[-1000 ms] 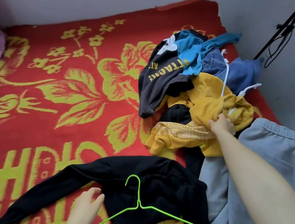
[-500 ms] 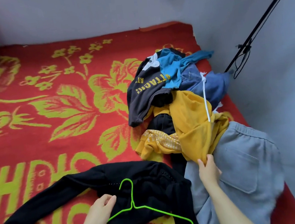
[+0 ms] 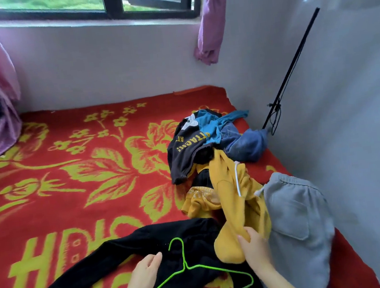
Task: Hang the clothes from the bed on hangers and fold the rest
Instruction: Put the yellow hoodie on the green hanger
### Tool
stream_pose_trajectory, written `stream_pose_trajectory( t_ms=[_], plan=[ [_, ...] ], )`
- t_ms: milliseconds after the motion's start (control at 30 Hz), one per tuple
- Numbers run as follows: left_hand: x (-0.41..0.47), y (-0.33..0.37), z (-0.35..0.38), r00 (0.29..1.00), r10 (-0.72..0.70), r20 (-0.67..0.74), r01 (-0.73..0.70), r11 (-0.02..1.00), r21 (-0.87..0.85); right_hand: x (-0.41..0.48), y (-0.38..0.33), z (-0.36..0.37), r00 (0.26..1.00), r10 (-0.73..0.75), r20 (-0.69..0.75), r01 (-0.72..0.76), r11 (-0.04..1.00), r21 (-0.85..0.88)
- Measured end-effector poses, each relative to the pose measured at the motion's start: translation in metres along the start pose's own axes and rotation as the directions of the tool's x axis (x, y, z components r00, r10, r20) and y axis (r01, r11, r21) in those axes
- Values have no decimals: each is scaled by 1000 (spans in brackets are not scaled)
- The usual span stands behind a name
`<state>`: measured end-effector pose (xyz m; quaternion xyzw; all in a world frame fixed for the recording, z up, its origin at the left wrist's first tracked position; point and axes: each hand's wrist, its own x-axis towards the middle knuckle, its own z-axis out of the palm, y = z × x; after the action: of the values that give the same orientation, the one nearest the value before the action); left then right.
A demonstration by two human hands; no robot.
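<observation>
On the bed (image 3: 72, 206), the pile (image 3: 185, 149) sits far right; a black top (image 3: 125, 252) lies near, hanger (image 3: 186, 268) on it. The right hand (image 3: 254, 248) pinches the yellow hoodie (image 3: 231, 198); the left hand (image 3: 145, 272) rests flat, fingers loose, by the hanger. Pulling the hoodie could drag tangled neighbours along.

Red flowered bed (image 3: 84, 204) carries black top (image 3: 125, 252), grey trousers (image 3: 298, 214) and a clothes heap (image 3: 192, 148).
</observation>
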<state>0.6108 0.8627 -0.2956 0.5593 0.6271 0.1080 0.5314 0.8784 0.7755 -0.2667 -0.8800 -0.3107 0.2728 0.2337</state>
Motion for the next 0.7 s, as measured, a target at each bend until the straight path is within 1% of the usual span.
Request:
stream_pose_trajectory(
  t_ms=[67,133,200,267,367,433,467,567,600,700],
  plan=[
    [-12,-5,-7,999,34,37,-34,999,9,-21,-20,-8,996,-21,-91,27,997,67],
    [-27,-10,-27,995,79,68,-81,996,35,-41,-58,-25,978,-88,-190,113,985,128],
    [-40,-15,-57,989,123,85,-126,992,24,-61,-108,-49,946,-161,-282,217,959,180],
    [-52,-19,-95,982,167,94,-166,986,-15,-86,-166,-71,911,-211,-355,306,922,237],
    [-63,-19,-145,965,248,81,-247,969,-20,-131,-253,-95,887,-238,-395,396,831,389],
    [-75,-18,-177,939,336,71,-330,940,-82,-170,-309,-97,889,-230,-396,422,747,514],
    [-80,-16,-188,917,395,60,-386,914,-121,-187,-336,-95,900,-231,-369,417,704,575],
    [-104,-3,-215,834,551,-13,-530,796,-293,-234,-402,-76,922,-300,-245,386,651,654],
    [-109,-2,-221,808,587,-46,-561,744,-363,-248,-419,-66,918,-333,-216,386,625,679],
    [-128,0,-242,765,634,-114,-599,636,-487,-291,-457,-36,896,-423,-136,369,538,758]
  ],
)
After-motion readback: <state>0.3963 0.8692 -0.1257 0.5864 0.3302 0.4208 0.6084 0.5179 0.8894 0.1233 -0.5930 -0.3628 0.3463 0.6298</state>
